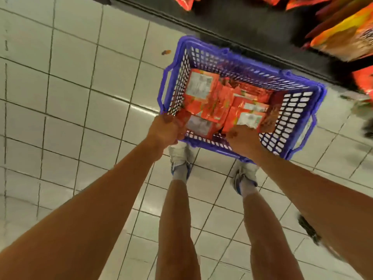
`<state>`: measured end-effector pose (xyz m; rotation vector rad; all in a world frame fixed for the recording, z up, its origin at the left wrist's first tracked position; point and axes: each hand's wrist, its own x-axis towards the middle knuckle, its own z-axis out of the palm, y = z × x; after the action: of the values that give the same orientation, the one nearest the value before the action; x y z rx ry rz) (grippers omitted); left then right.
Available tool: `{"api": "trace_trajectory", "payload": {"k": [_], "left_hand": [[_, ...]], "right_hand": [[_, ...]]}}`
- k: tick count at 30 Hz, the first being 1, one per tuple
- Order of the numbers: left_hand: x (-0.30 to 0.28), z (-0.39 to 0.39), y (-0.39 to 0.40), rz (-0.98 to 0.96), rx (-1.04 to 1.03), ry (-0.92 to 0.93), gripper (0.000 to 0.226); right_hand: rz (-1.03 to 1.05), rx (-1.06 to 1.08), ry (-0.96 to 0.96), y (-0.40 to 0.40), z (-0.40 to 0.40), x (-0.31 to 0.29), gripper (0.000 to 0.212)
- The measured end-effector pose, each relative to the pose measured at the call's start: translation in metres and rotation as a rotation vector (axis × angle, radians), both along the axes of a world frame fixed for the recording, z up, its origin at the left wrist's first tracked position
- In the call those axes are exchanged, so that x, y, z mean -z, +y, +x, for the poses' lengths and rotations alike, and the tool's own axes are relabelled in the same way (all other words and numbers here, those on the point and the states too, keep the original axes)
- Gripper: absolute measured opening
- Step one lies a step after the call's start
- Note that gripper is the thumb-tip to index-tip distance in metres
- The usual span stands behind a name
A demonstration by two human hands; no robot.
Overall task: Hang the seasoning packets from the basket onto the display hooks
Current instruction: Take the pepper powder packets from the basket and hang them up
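A blue plastic basket (294, 116) stands on the tiled floor in front of my feet, filled with orange-red seasoning packets (214, 98) lying flat, some with their white back labels up. My left hand (165, 130) reaches over the basket's near left corner and its curled fingers hold the edge of a packet there. My right hand (242, 138) reaches in over the near rim with fingers curled round a packet. Motion blur hides the finger detail.
The dark base of a display rack (252, 27) runs along the top, just behind the basket. Orange packets (347, 35) hang at the upper right. White floor tiles (70, 98) spread to the left. A small orange scrap (166, 52) lies on the floor.
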<state>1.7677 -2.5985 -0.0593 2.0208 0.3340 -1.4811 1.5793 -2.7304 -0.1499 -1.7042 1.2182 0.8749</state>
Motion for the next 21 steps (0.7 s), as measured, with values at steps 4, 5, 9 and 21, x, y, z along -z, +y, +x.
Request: {"api": "trace_trajectory", "payload": {"k": [4,5,9,21], "left_hand": [[0.064,0.002,0.015,-0.028,-0.111,0.136,0.009],[0.075,0.003,0.017,-0.03,-0.134,0.166,0.005],[0.116,0.003,0.034,-0.007,-0.099,0.107,0.017],[0.118,-0.008,0.049,0.018,0.021,-0.025,0.022]], "right_hand": [[0.075,-0.039,0.094,0.021,0.019,0.093,0.031],[0.062,0.069,0.127,0.025,0.023,0.113,0.035],[0.075,0.396,0.184,0.04,0.037,0.174,0.041],[0.648,1.445,0.155,0.011,0.03,0.096,0.017]]}}
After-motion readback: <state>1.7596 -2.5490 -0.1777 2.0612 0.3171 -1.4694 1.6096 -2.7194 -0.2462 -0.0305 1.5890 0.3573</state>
